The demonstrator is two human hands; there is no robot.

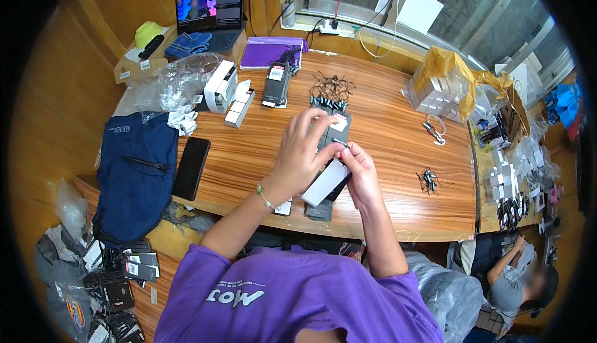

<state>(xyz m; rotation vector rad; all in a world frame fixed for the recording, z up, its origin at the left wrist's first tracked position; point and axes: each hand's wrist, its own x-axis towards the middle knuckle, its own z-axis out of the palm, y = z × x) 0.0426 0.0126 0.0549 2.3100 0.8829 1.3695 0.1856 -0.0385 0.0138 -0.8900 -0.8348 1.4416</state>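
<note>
My right hand (362, 178) is closed round a white card-like piece (326, 182) with a dark side; I cannot tell whether it is a thin box or stacked cards. A small dark piece (338, 142) shows at its fingertips. My left hand (297, 156) arches just left of it, fingers spread, its thumb close to the right fingertips. Beneath both hands lie dark grey hang tags (319, 211) with white labels, partly hidden. Beyond them sit a row of small black-and-pale cord ends (328, 103) and a tangle of black cords (331, 84).
A tag stack (277, 84), small white boxes (240, 108) and a phone (191, 168) lie leftward on the wooden table (404, 200). Right are bagged boxes (435, 94), snips (434, 133) and a cord bundle (428, 181). A laptop (208, 13) stands behind; another person (519, 274) sits lower right.
</note>
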